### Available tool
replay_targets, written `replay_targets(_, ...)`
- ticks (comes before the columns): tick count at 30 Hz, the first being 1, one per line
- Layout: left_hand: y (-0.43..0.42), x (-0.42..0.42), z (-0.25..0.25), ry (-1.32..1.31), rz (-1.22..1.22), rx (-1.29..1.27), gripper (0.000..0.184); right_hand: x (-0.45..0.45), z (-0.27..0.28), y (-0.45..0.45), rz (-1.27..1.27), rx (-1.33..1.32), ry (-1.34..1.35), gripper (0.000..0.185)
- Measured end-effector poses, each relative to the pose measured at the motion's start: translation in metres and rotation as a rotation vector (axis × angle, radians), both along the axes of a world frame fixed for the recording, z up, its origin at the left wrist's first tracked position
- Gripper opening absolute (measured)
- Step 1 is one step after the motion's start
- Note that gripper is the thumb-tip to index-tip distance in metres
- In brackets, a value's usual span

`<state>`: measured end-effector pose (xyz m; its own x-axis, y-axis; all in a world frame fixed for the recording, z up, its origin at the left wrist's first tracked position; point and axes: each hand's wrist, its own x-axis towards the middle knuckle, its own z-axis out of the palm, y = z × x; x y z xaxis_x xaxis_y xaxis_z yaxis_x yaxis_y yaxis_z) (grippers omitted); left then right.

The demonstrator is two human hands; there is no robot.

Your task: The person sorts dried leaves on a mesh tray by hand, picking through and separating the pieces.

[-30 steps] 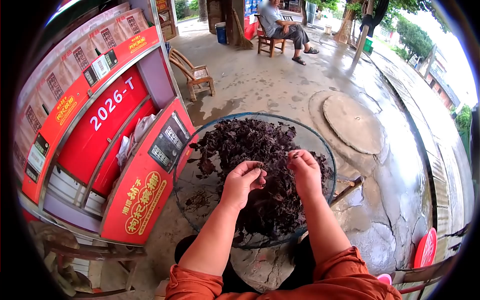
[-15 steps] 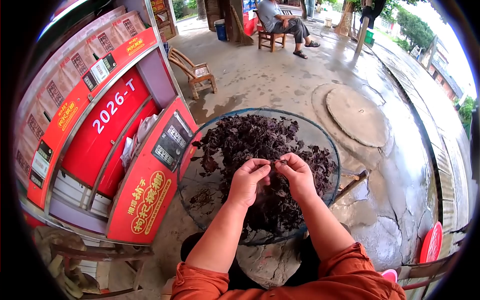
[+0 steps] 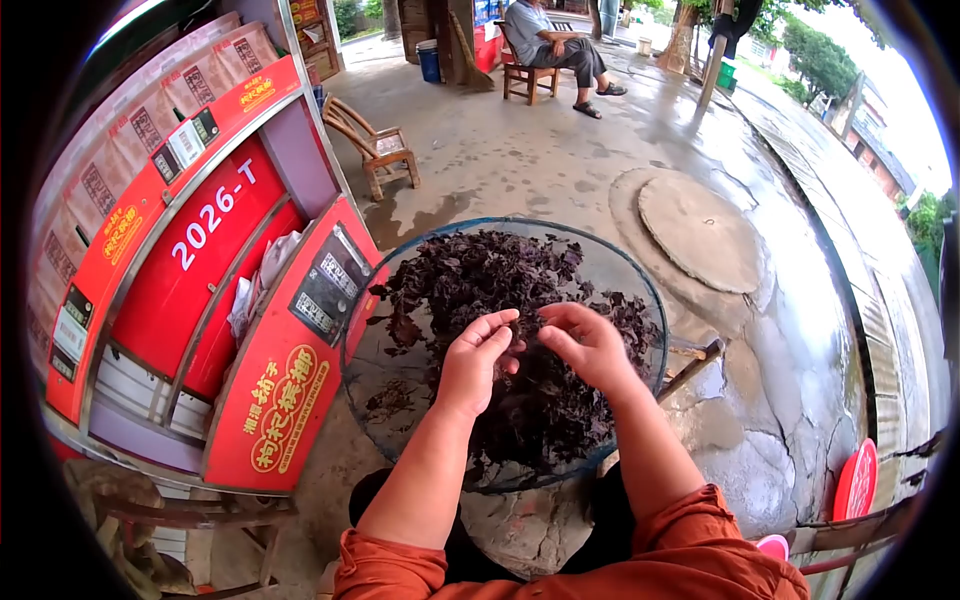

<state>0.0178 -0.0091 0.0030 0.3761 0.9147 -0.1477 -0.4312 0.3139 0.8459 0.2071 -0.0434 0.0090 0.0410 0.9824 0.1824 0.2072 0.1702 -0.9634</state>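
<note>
Dark purple dried leaves (image 3: 490,270) lie heaped on a round mesh tray (image 3: 352,335) with a blue rim, in front of my knees. My left hand (image 3: 474,362) is over the middle of the heap, thumb and fingertips pinched on a small dark leaf piece (image 3: 515,326). Just to its right is my right hand (image 3: 585,345), thumb and fingers apart, with nothing visible between them. A small brownish pile of bits (image 3: 388,400) sits on the mesh at the tray's left side. Part of the heap is hidden under my hands and forearms.
A red display cabinet (image 3: 285,400) stands close on the left. Beyond the tray are a small wooden chair (image 3: 385,150) and a seated person (image 3: 560,50). A round concrete cover (image 3: 700,235) lies on the wet floor. A red basin (image 3: 856,482) is at the right.
My hands have parted: the right thumb and fingers have opened and moved slightly away from the left fingertips. The left hand keeps its pinch. The whole view has shifted a little.
</note>
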Motion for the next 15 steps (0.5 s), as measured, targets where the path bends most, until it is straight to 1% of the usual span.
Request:
replay_targets(1, -0.002, 0.002, 0.0, 0.002, -0.006, -0.003, 0.02, -0.007, 0.001, -0.003, 0.068, -0.016, 0.087, 0.033)
replay_targets(3, -0.005, 0.008, 0.0, 0.156, -0.024, 0.171, 0.018, -0.018, -0.006, -0.001, 0.162, -0.046, 0.34, 0.026)
replay_targets(4, -0.009, 0.01, 0.005, 0.109, -0.009, 0.16, 0.015, -0.018, -0.011, 0.001, 0.137, -0.075, 0.384, 0.013)
replay_targets(5, -0.008, 0.01, 0.005, 0.109, -0.012, 0.162, 0.015, -0.016, -0.011, 0.001, 0.134, -0.073, 0.384, 0.013)
replay_targets(7, -0.006, 0.006, 0.001, 0.165, -0.022, 0.111, 0.013, -0.011, -0.011, 0.001, 0.013, -0.093, 0.417, 0.012)
replay_targets(9, -0.003, 0.003, -0.003, 0.148, -0.003, 0.089, 0.011, -0.007, -0.008, 0.002, -0.049, -0.05, 0.438, 0.012)
replay_targets(11, 0.0, 0.001, -0.005, 0.082, 0.038, 0.069, 0.008, -0.004, 0.0, 0.003, -0.038, -0.096, 0.746, 0.009)
replay_targets(12, 0.002, 0.0, -0.004, 0.067, 0.042, 0.093, 0.01, 0.003, -0.005, 0.006, 0.021, -0.096, 0.8, 0.006)
replay_targets(13, 0.002, -0.001, -0.004, 0.065, 0.045, 0.096, 0.01, 0.005, -0.01, 0.007, 0.025, -0.095, 0.797, 0.006)
replay_targets(15, 0.0, -0.004, -0.002, 0.152, 0.006, 0.115, 0.022, 0.007, -0.014, 0.007, 0.094, -0.18, 0.651, 0.013)
